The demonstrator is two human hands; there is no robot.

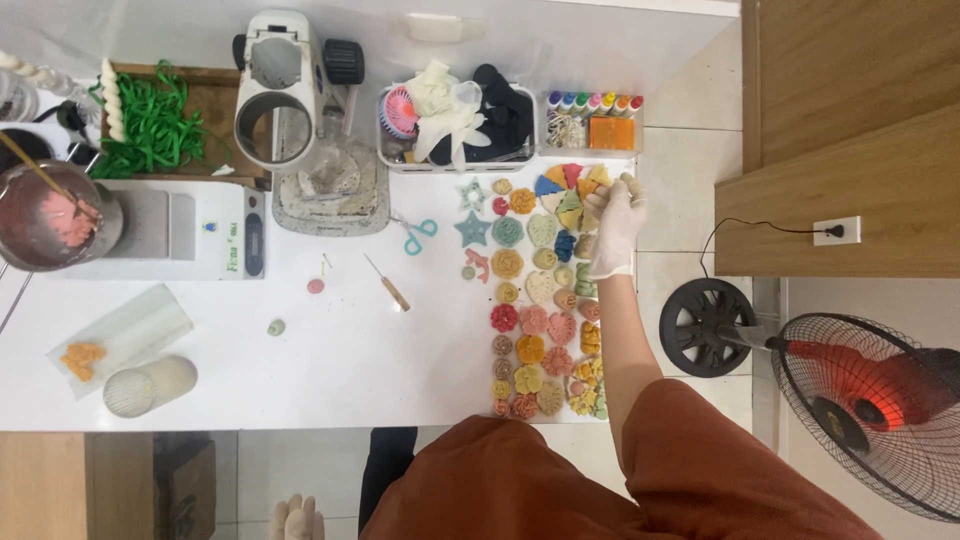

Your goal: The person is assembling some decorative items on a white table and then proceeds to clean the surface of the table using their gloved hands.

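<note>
Small orange wedge-shaped soap piece (592,186) sat at the far right of the white table (330,350), beside the fan of coloured wedges (562,190). Right hand (614,228) in white glove pinched it with fingertips. Rows of flower-shaped soaps (535,345) lay nearer. Left hand (297,518), gloved, hung low below the table edge, grip unclear.
</note>
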